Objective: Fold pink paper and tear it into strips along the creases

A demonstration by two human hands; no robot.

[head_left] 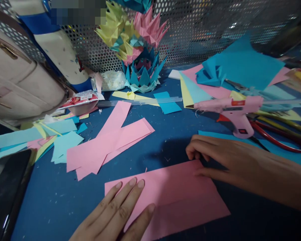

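Note:
A sheet of pink paper (180,190) with a crease across its lower part lies on the blue tabletop (65,204) in front of me. My left hand (117,214) rests flat on its left side, fingers stretched out. At the far right corner, my right hand (215,155) has its fingers curled at the paper's edge and its thumb on top, pinching it. Just beyond the sheet, several pink paper strips (110,140) overlap in a crossed pile. A pink glue gun (238,112) lies behind my right hand.
Coloured paper scraps (65,139) and a black phone (10,187) lie at the left. Folded paper flowers (142,75) stand at the back by a perforated metal panel (185,36). Red-handled scissors (271,139) and blue paper sheets (243,65) are on the right.

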